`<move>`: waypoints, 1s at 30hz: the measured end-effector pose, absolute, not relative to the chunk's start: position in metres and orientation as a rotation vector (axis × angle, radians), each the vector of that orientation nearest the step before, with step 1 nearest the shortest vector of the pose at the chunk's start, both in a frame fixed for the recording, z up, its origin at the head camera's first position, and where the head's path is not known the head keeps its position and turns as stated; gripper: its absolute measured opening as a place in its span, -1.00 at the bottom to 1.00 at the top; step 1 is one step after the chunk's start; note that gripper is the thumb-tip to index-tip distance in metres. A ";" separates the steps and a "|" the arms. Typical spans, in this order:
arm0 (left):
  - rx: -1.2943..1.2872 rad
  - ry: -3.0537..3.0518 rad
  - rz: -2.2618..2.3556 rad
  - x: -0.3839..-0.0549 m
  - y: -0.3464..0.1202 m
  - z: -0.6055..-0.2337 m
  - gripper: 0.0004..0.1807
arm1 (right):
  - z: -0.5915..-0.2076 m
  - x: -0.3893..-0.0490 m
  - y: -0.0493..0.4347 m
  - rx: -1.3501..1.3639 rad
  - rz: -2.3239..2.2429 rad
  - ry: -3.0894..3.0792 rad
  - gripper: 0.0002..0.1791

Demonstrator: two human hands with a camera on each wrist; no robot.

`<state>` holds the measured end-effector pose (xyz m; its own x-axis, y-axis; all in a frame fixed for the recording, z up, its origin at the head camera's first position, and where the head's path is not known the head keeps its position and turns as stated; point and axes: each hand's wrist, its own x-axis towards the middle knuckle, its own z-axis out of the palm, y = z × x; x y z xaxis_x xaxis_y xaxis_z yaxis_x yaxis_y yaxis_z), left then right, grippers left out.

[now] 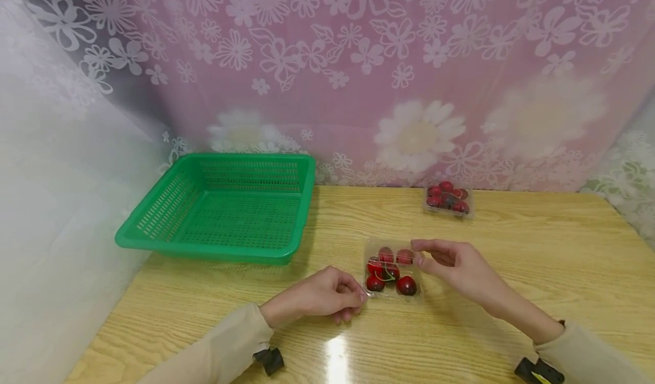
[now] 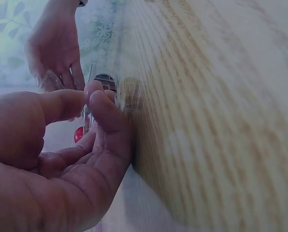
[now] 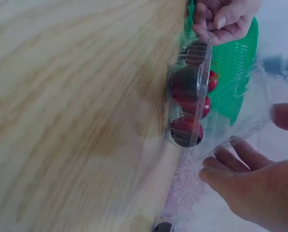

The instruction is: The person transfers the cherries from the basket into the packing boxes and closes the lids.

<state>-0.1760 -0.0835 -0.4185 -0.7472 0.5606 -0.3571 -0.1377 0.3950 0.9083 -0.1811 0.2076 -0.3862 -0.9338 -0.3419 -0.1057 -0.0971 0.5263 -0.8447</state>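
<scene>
A clear plastic clamshell box (image 1: pixel 390 294) with several dark red cherries (image 1: pixel 406 285) in it sits on the table between the hands. Its hinged lid (image 3: pixel 250 106) stands raised at a slant in the right wrist view. My right hand (image 1: pixel 457 267) holds this lid at its edge, thumb on one side and fingertips on the other. At the near left corner of the box, my left hand (image 1: pixel 330 296) pinches the rim between thumb and forefinger. In the left wrist view those fingers partly hide the box.
A green plastic basket (image 1: pixel 215 253) with slotted sides stands at the left of the wooden table (image 1: pixel 512 219). Toward the back right lies a second clear box (image 1: pixel 427 209) of cherries. A floral curtain (image 1: pixel 327 105) hangs behind the table.
</scene>
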 end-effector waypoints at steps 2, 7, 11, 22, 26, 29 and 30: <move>0.359 2.007 1.393 -0.176 -0.084 -0.418 -0.84 | -0.387 -0.180 0.208 -0.367 -1.343 2.522 -0.45; 0.353 2.029 1.372 -0.174 -0.084 -0.418 -0.85 | -0.388 -0.178 0.208 -0.381 -1.309 2.555 -0.55; 0.351 2.048 1.354 -0.173 -0.083 -0.418 -0.84 | -0.392 -0.177 0.208 -0.415 -1.295 2.578 -0.64; 0.346 2.032 1.384 -0.175 -0.084 -0.420 -0.54 | -0.398 -0.175 0.207 -0.439 -1.262 2.626 -0.69; 0.346 2.034 1.413 -0.177 -0.084 -0.422 -0.53 | -0.399 -0.174 0.206 -0.441 -1.254 2.645 -0.70; 0.339 2.033 1.431 -0.178 -0.084 -0.423 -0.61 | -0.399 -0.173 0.206 -0.450 -1.258 2.649 -0.71; 0.334 2.029 1.436 -0.178 -0.084 -0.423 -0.65 | -0.400 -0.173 0.206 -0.454 -1.259 2.647 -0.71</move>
<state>-0.1779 -0.0838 -0.4233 -0.7739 0.5337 -0.3409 -0.1443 0.3755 0.9155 -0.1727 0.2059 -0.3995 -0.9382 -0.3449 -0.0267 -0.1970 0.5961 -0.7783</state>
